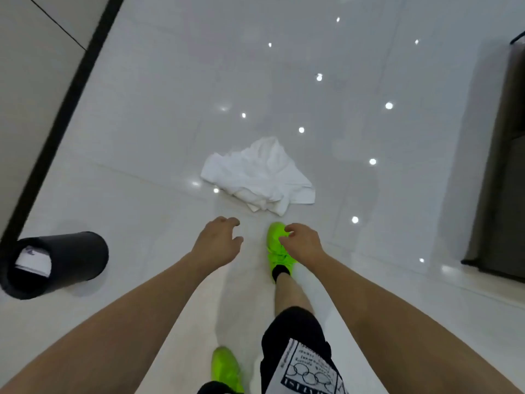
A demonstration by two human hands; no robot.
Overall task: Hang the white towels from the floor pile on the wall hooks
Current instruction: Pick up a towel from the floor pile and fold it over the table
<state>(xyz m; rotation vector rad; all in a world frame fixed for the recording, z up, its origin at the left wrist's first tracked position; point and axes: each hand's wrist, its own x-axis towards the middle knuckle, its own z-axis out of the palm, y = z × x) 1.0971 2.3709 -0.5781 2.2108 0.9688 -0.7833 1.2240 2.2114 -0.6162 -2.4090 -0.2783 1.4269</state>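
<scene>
Right now both arms reach forward and down, nothing held. Left hand (218, 240) has its fingers loosely curled and spread, empty. Right hand (302, 242) likewise, fingers bent but closed on nothing, and it sits in view over the front green shoe (277, 245).

Key relation: towel pile (257, 177) lies on the floor (142, 137) straight ahead of both hands, just past the front shoe's toe, no contact yet. Pile is crumpled; its long axis runs roughly from upper left to lower right. Its near corner points toward the right hand, so I'd judge the right hand slightly nearer, though either can reach it.

Room: bare glossy tile all round the pile. Black bin (54, 263) is tipped on its side well off to the left, clear of the reach path. Dark furniture (505, 166) at far right edge, well apart. Wall with dark skirting (65, 109) runs up the left. No hooks in view, so I can't tell which way the carry goes.
</scene>
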